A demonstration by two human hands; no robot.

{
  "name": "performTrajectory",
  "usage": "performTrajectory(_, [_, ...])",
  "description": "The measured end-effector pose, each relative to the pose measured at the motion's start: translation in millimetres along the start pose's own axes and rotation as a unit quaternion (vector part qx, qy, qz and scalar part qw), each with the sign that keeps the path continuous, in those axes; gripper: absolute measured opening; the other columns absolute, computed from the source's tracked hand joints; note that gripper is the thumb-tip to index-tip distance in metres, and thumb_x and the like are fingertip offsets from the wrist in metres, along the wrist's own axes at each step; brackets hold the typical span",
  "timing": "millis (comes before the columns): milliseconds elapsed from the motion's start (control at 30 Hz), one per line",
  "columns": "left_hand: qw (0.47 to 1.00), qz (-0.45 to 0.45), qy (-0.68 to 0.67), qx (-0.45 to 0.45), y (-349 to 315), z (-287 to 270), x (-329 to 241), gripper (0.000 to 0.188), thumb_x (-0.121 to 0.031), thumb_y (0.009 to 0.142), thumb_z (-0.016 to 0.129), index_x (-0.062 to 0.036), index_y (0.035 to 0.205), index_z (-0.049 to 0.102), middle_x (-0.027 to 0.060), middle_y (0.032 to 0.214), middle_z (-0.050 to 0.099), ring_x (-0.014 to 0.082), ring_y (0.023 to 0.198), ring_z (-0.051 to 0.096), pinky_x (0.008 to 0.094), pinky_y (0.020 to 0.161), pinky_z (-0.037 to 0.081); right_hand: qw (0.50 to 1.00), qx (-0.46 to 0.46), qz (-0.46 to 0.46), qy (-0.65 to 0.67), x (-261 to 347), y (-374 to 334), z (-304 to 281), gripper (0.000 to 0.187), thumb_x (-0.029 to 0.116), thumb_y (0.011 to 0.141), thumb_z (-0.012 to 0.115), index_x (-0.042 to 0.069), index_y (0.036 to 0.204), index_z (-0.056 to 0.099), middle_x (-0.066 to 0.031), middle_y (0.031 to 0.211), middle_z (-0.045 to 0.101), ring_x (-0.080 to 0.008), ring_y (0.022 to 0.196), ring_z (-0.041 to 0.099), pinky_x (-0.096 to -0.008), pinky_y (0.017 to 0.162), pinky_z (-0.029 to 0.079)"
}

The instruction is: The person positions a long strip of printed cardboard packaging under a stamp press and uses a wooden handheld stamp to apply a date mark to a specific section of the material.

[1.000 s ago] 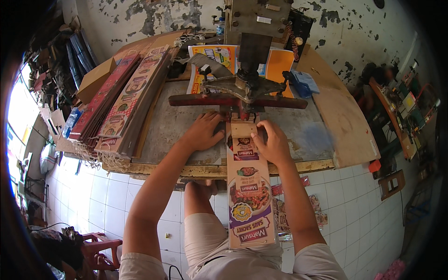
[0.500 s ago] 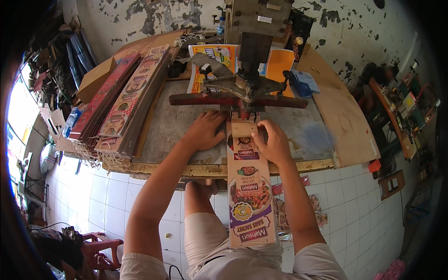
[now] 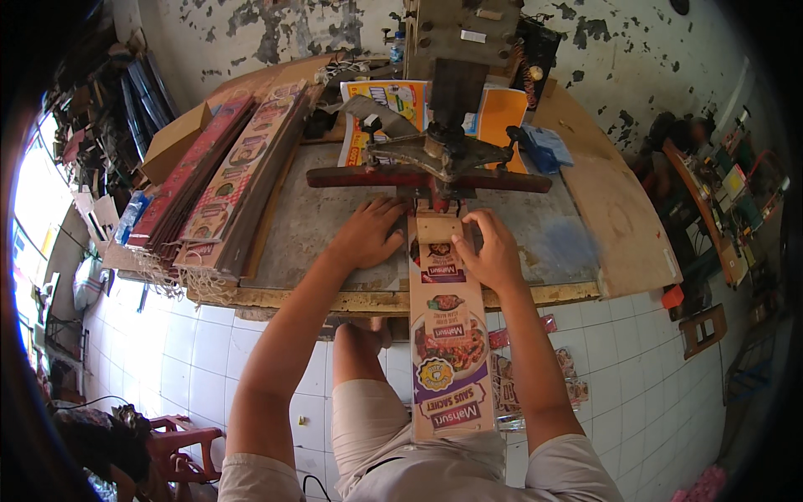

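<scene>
A long printed cardboard strip runs from under the press head over the table's front edge toward my lap. On the strip, just in front of the press, lies a small light wooden block. My right hand grips the block at its right side, thumb at the near corner and forefinger by the far one. To the left of the strip, my left hand rests palm down on the grey metal plate, fingers stretched out under the press's crossbar. It holds nothing.
Stacks of printed cardboard strips with strings lie at the left, beside a brown cardboard box. Printed sheets stand behind the press, and a blue plastic packet lies right of it. Flat packets lie on the tiled floor.
</scene>
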State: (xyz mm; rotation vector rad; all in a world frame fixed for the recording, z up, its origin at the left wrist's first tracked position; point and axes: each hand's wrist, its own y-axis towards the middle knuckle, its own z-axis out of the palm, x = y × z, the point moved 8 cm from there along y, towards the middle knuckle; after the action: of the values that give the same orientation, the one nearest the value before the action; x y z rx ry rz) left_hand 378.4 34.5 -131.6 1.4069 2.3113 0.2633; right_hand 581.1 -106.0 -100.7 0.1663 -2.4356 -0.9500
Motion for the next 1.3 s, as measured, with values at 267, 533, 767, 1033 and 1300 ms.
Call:
performTrajectory(267, [0.995,-0.082,-0.025,-0.050,-64.8,-25.3,-31.5,0.061,-0.036,0.107,0.065,-0.0021,0.157,0.059,0.0205,0.167,0.058,0.0437,0.157,0.049,0.0552,0.131,0.037,0.998,0.023,-0.033,0.052,-1.1,-0.8,6.6,0.034,0.021,0.094,0.090,0.006,0.115,0.069,-0.0127,0.127,0.077,-0.0389,0.117,0.074,-0.0494,0.098,0.058])
performTrajectory(533, [0.969,-0.151,0.055,-0.190,-147.2,-30.3,-77.1,0.055,-0.034,0.104,0.068,-0.0073,0.153,0.065,0.0161,0.167,0.059,0.0388,0.157,0.051,0.0600,0.131,0.034,0.988,0.093,0.008,0.121,20.6,-32.3,-14.0,0.037,0.024,0.094,0.093,0.005,0.115,0.069,-0.0114,0.133,0.077,-0.0373,0.125,0.073,-0.0463,0.103,0.059])
performTrajectory(767, [0.927,-0.159,0.122,-0.318,-197.7,30.3,-72.4,0.055,-0.032,0.099,0.066,-0.0135,0.150,0.071,0.0124,0.172,0.056,0.0381,0.165,0.042,0.0574,0.139,0.015,0.994,-0.005,0.062,0.086,29.9,-117.9,-97.7,0.037,0.010,0.088,0.096,0.005,0.115,0.072,-0.0142,0.137,0.078,-0.0346,0.128,0.075,-0.0467,0.105,0.060])
performTrajectory(1033, [0.915,-0.165,0.121,-0.348,-201.4,45.6,-65.9,0.055,-0.032,0.098,0.066,-0.0151,0.150,0.073,0.0122,0.171,0.057,0.0376,0.167,0.038,0.0569,0.140,0.007,0.980,-0.131,0.131,-0.072,-42.2,-141.0,-152.5,0.028,0.006,0.097,0.088,0.003,0.118,0.070,-0.0141,0.140,0.076,-0.0370,0.125,0.075,-0.0470,0.106,0.059])
performTrajectory(1300, [0.924,-0.158,0.140,-0.318,-204.0,50.3,-63.4,0.056,-0.038,0.105,0.060,-0.0142,0.155,0.066,0.0128,0.171,0.056,0.0409,0.166,0.037,0.0613,0.139,0.010,0.952,-0.186,0.058,-0.235,-25.9,-158.8,-117.1,0.044,0.029,0.110,0.073,0.006,0.146,0.064,-0.0184,0.167,0.057,-0.0451,0.161,0.042,-0.0633,0.130,0.031])
